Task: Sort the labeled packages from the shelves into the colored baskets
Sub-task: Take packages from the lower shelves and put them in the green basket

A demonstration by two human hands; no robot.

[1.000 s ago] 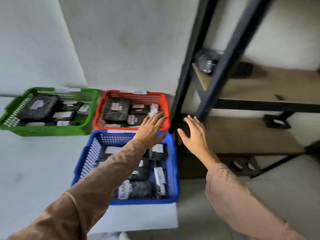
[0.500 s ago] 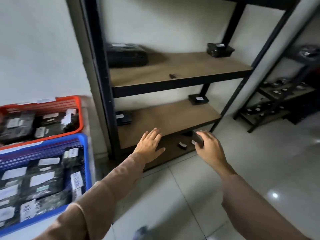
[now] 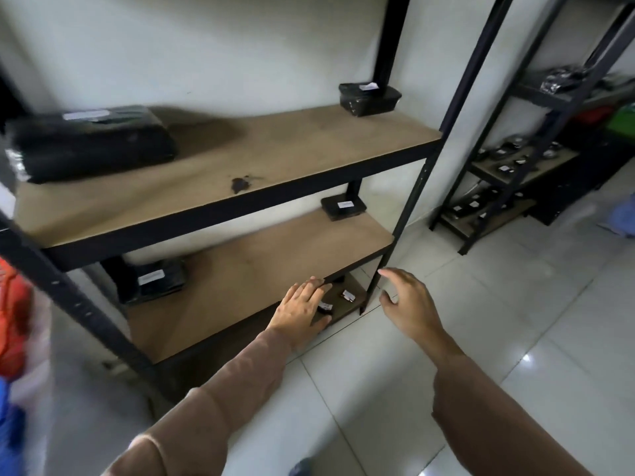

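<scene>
Now left hand [image 3: 302,308] and right hand [image 3: 409,304] nearer shelf [image 3: 271,259]

Before me, white wall [image 3: 171,46] upper left; black-framed wooden-board rack [image 3: 309,146] centre; glossy white floor tiles [image 3: 515,304] lower right, light glare [image 3: 527,359] noted.

I face a rack [image 3: 51,276] standing against the wall. On its upper board [image 3: 275,149], a big package [image 3: 92,142] lies left and a box [image 3: 369,99] back right. On the middle board [image 3: 261,262], one package [image 3: 154,280] sits back left, another [image 3: 343,207] back right. Small packets [image 3: 347,296] lie on the bottom board [image 3: 355,286], right end. My left hand [image 3: 300,307] is over the middle board's front edge; my right hand [image 3: 409,304] is just right of the front post [image 3: 412,201], over the floor [image 3: 481,321]. A second rack [image 3: 542,142] stands farther right.
</scene>
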